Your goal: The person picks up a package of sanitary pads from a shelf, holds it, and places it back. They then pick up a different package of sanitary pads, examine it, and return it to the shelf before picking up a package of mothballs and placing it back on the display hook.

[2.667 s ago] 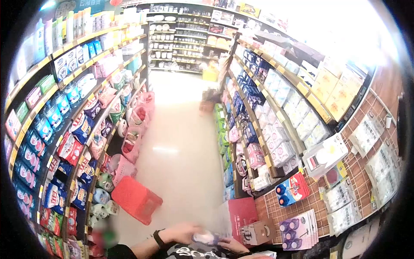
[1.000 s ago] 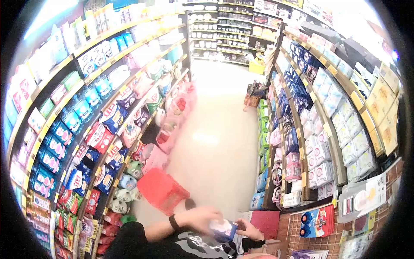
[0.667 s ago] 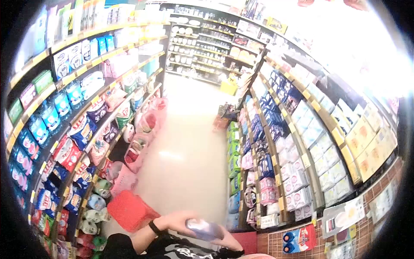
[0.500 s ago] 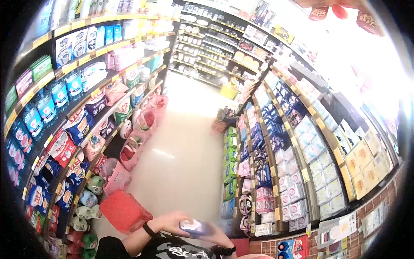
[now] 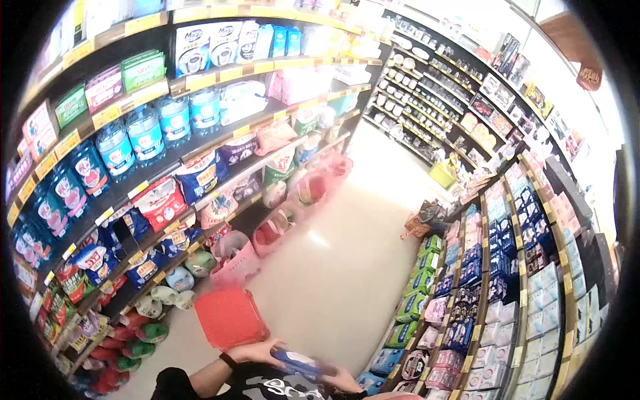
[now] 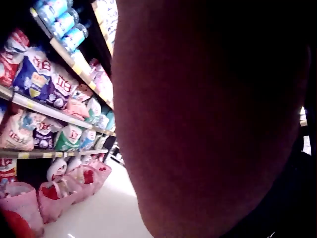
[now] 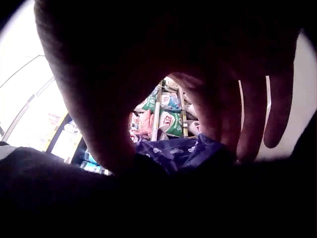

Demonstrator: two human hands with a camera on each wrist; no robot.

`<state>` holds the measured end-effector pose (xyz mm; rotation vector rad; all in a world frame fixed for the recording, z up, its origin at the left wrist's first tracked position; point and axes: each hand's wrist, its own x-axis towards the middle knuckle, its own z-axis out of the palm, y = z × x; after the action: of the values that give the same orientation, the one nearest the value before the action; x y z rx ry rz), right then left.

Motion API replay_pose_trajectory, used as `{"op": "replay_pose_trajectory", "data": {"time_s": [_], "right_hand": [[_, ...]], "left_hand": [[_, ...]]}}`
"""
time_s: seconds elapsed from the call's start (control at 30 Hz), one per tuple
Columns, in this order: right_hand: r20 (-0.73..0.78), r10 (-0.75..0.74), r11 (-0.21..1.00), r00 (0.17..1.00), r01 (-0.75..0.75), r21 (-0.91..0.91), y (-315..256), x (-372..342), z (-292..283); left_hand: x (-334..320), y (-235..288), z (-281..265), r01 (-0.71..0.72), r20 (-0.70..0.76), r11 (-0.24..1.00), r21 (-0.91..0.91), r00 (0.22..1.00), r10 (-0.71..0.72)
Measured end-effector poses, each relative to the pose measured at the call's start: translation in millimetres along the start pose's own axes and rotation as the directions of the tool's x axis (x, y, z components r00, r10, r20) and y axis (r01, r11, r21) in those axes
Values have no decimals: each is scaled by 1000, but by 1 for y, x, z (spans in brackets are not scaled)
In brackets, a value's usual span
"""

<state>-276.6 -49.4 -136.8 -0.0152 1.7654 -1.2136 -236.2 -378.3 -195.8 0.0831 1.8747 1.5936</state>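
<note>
Blue package (image 5: 297, 363), held between both hands before the torso; label illegible. Left hand (image 5: 255, 351): fingers grip one end, though hidden in the left wrist view. Right hand (image 5: 343, 381): fingers and thumb, heavily shadowed, pinch the other end.

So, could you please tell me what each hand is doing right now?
Left hand: holding one end of the blue package.
Right hand: holding its other end.

Pkgs (image 6: 33, 74) on shelves (image 6: 55, 117), pink bskts (image 6: 55, 208) below
</note>
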Motion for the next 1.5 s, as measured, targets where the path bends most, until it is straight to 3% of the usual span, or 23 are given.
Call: {"op": "replay_pose_trajectory", "data": {"time_s": [0.07,0.1,0.13,0.3,0.37,0.4,0.43,0.47,0.5,0.53,0.57,0.6,0.7,0.73,0.83,0.87,0.97,1.0,1.07,1.2,1.27,1.37,1.5], "right_hand": [[-45,-31,995,998,26,-97,19,22,-22],[-6,-36,993,999,35,-113,34,34,-34],[32,-39,991,999,43,-128,44,42,-47],[387,-31,899,922,-143,413,8,20,-129],[209,-24,926,978,-57,372,46,13,-131],[-59,-38,981,998,49,189,79,19,-123],[-58,-116,987,992,121,106,107,29,-141],[-130,-42,994,991,54,91,104,21,-149],[-119,72,992,990,-58,112,97,16,-160],[-156,50,997,986,-40,63,85,9,-167],[-151,49,998,987,-53,-24,120,26,-181],[-128,56,998,990,-51,42,110,18,-190],[-228,74,996,971,-58,74,124,12,-212],[-154,201,974,967,-182,133,98,-7,-226],[-240,105,985,965,-66,162,117,-17,-247],[-300,94,990,949,-59,124,131,-14,-252],[-335,67,995,940,-36,98,103,-38,-279],[-365,60,997,929,-39,66,123,-24,-278],[-397,56,994,916,-13,111,125,-17,-288],[-415,45,977,909,47,210,71,-24,-333],[-311,105,971,944,-30,238,52,-7,-358],[-226,50,993,973,-25,114,26,33,-397],[-256,-45,997,966,26,-76,-33,70,-434]], "left_hand": [[8,-9,-4,-7,-29,978,-207,1000,1],[6,13,-8,32,12,957,-287,999,-30],[20,-7,-5,2,11,950,-312,1000,2],[68,56,-4,81,138,971,-225,989,-50],[92,88,-1,111,246,956,-273,968,-42],[108,95,6,142,271,955,-259,960,-69],[127,97,14,168,291,957,-238,952,-94],[142,105,21,147,295,959,-241,953,-72],[157,113,27,127,298,961,-245,953,-50],[169,122,36,60,286,959,-277,958,23],[187,107,41,77,255,970,-230,967,-16],[204,90,44,96,223,979,-182,973,-54],[240,131,55,204,290,963,-174,945,-148],[256,137,59,183,327,969,-166,937,-121],[301,156,69,108,380,993,-51,921,-81],[312,163,76,180,385,963,-200,918,-92],[351,184,92,313,360,920,-236,907,-216],[370,170,88,142,394,977,-162,916,-68],[390,174,86,58,416,992,-110,909,-7],[410,199,74,138,420,989,-52,902,-104],[424,202,62,133,369,980,-146,927,-71],[450,215,27,55,298,987,-149,955,-8],[485,232,-27,-54,172,987,-151,982,80]]}}
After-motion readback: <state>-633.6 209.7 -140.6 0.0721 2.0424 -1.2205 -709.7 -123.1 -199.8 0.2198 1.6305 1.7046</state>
